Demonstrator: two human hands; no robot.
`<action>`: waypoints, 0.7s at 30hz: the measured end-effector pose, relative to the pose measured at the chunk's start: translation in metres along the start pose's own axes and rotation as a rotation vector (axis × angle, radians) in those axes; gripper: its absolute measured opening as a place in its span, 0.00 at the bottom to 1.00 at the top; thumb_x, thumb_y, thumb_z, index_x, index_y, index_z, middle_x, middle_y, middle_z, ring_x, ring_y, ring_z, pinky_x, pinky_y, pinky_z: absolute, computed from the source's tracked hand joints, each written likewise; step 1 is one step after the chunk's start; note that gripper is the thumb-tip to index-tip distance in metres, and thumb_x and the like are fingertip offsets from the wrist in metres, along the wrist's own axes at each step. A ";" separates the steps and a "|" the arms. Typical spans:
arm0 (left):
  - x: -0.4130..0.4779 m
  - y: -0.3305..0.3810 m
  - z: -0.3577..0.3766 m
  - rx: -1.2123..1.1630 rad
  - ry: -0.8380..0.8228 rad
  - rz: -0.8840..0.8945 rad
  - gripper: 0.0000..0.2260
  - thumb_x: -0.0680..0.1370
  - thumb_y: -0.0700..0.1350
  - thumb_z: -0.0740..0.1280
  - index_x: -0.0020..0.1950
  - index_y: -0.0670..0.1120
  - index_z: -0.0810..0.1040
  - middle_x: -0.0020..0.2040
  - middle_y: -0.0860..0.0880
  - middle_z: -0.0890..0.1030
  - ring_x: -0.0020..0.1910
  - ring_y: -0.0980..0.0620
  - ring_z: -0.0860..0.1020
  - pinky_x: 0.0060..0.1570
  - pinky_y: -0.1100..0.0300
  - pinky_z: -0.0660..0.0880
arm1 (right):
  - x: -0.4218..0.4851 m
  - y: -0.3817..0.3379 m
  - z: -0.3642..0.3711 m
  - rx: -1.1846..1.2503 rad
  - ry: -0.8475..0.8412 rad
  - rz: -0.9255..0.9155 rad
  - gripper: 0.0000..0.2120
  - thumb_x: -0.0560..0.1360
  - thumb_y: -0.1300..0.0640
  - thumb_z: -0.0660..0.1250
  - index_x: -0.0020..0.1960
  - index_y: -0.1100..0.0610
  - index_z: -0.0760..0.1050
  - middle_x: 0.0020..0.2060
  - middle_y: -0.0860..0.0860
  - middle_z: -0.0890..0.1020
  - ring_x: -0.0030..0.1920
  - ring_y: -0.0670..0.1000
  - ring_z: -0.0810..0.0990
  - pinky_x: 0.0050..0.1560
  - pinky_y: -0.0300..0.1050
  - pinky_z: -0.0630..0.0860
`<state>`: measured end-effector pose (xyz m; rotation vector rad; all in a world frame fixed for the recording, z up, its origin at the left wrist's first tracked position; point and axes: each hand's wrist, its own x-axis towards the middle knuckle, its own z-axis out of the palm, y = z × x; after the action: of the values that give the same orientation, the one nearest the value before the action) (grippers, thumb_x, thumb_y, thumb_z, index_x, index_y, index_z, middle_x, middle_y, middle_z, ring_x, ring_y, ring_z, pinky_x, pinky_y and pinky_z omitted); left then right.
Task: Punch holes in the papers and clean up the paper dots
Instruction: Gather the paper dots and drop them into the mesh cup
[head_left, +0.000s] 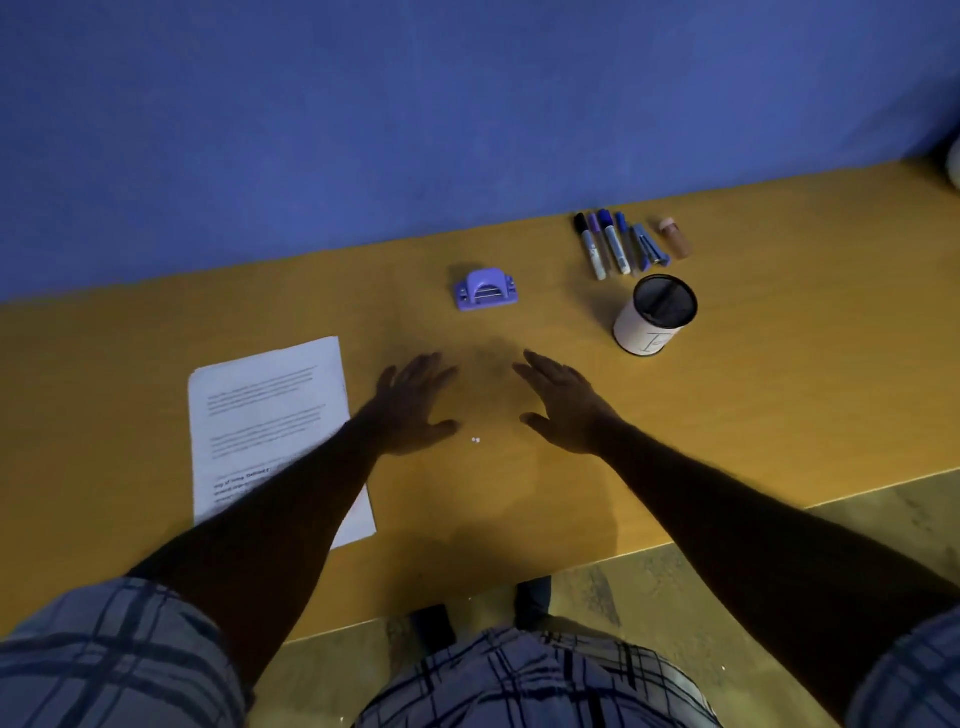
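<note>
A purple hole punch (485, 289) sits on the wooden table (753, 395), towards the back. A stack of printed white papers (270, 415) lies at the left; my left forearm crosses its lower right corner. Two tiny white paper dots (475, 440) rest on the table between my hands. My left hand (413, 405) hovers flat, fingers apart, just right of the papers. My right hand (563, 402) is also spread flat with nothing in it, right of the dots. Both hands are in front of the punch, apart from it.
A white cylindrical cup with a dark inside (655, 317) stands at the right. Behind it lie several markers (610, 244) and a small brown bottle (675, 238) near the blue wall (363, 104). The table's front edge runs close to my body.
</note>
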<state>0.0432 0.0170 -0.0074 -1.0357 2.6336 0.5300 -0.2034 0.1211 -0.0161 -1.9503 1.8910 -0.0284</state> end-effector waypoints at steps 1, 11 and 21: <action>-0.004 -0.002 0.009 0.028 -0.007 -0.004 0.36 0.77 0.66 0.57 0.79 0.53 0.49 0.81 0.48 0.46 0.79 0.45 0.47 0.75 0.39 0.49 | -0.001 -0.004 0.006 -0.008 -0.022 -0.002 0.37 0.78 0.47 0.65 0.80 0.51 0.50 0.80 0.52 0.49 0.79 0.53 0.50 0.77 0.54 0.53; -0.030 0.010 0.064 0.148 0.046 -0.003 0.35 0.76 0.69 0.51 0.79 0.55 0.48 0.81 0.45 0.46 0.79 0.41 0.47 0.73 0.35 0.50 | -0.014 -0.031 0.048 -0.065 -0.024 -0.036 0.30 0.79 0.42 0.60 0.78 0.48 0.57 0.80 0.56 0.48 0.80 0.57 0.46 0.76 0.57 0.51; -0.032 0.023 0.074 0.047 0.164 0.031 0.27 0.77 0.65 0.55 0.75 0.59 0.62 0.80 0.43 0.54 0.78 0.41 0.52 0.72 0.38 0.56 | -0.027 -0.042 0.060 0.025 0.075 -0.026 0.23 0.76 0.45 0.65 0.70 0.43 0.68 0.76 0.54 0.60 0.76 0.57 0.58 0.72 0.58 0.62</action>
<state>0.0579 0.0828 -0.0566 -1.0670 2.7939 0.4035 -0.1472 0.1628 -0.0501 -1.9826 1.9030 -0.1340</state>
